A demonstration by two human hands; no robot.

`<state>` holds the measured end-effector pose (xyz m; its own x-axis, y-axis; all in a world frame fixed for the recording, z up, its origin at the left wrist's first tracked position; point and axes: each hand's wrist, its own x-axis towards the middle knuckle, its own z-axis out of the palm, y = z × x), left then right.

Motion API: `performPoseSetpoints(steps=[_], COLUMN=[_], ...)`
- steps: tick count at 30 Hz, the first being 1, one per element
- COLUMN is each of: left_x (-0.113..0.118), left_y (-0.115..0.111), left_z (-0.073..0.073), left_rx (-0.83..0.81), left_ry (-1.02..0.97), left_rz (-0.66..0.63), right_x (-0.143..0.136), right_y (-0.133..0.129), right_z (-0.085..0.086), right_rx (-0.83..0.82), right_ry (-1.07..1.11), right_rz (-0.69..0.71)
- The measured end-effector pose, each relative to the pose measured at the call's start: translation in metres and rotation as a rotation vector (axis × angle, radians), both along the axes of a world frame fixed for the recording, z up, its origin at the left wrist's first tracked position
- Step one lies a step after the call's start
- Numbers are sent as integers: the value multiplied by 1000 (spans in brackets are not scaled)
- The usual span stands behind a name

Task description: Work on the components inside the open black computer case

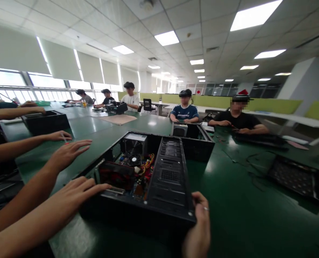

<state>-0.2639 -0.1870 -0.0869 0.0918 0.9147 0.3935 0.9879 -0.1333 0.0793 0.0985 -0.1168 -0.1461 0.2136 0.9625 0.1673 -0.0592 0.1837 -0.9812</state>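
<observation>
Far left: a dark open box (46, 122) stands on the green bench (94, 123), a person's forearm (16, 114) reaching to it. Nearer, a co-worker's two hands: one (59, 136) has a thin tool with a red end (65, 138); the other (69, 154) is held out flat near the case.

Own left hand (80, 190): fingers extended, slightly apart, laid on the near left rim of the computer case (137, 211); not closed round it.

Centre: case lies open side up at the near part of the bench. Inside, power supply (135, 144) at far left, round fan (134, 160), coloured wires (148, 162); drive cage (167, 175) along the right.

Own right hand (199, 225): ring on one finger, clamped on the case's near right corner; lower part blurred.

Just beyond the case, another open case (197, 147). Right: black panel (298, 179), cables (256, 168) beside it.
</observation>
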Motion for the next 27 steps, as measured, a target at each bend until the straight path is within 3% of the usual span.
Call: performPoseSetpoints(steps=[2,4,6,8,11,13,16,18,20,23,25,27], left_x=[-44,-72,-82,-73,-26,21,94,134,166,199,215,227], left_y=[7,17,29,39,39,28,16,32,78,188,263,322], left_z=[-1,1,5,10,14,13,3,-1,2,24,41,54], left_rx=[11,36,49,51,162,235,254,205,139,99,75,39], left_ry=[19,53,84,111,115,64,-81,-153,-201,-51,-19,0], left_rz=[-37,-8,100,182,177,79,-109,-238,-295,-216,-234,-246], right_x=[-63,-112,-149,-174,-187,-178,-144,-111,-75,-11,39,90], right_y=[-2,1,12,28,64,96,155,193,221,224,195,146], right_z=[8,12,14,15,21,31,53,69,79,78,70,58], right_rx=[56,128,178,189,184,219,314,346,348,349,358,365], right_ry=[-21,-96,-216,-324,-399,-466,-604,-692,-755,-825,-872,-927], right_rz=[0,-6,13,31,25,40,104,122,102,68,82,148])
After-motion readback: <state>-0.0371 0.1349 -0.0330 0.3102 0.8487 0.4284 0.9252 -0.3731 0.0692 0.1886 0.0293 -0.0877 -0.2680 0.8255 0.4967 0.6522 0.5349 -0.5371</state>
